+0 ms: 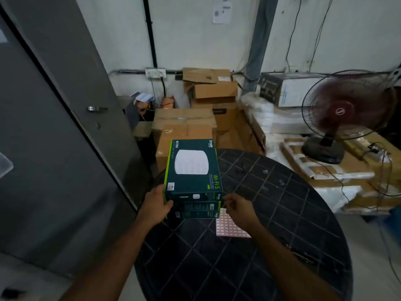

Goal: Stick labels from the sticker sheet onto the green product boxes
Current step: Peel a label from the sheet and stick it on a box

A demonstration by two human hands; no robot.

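Three dark green product boxes lie stacked on the round black table, near its left rim. The top box shows a white device picture, and a small white label sits near its front left corner. My left hand grips the stack's front left corner. My right hand hovers at the stack's front right corner with fingers curled, thumb and forefinger pinched near the box edge. The pink sticker sheet lies flat on the table beneath my right hand, partly hidden by it.
A grey door stands close on the left. Cardboard cartons pile up behind the table. A running maroon fan sits on packages at the right, with cables trailing down.
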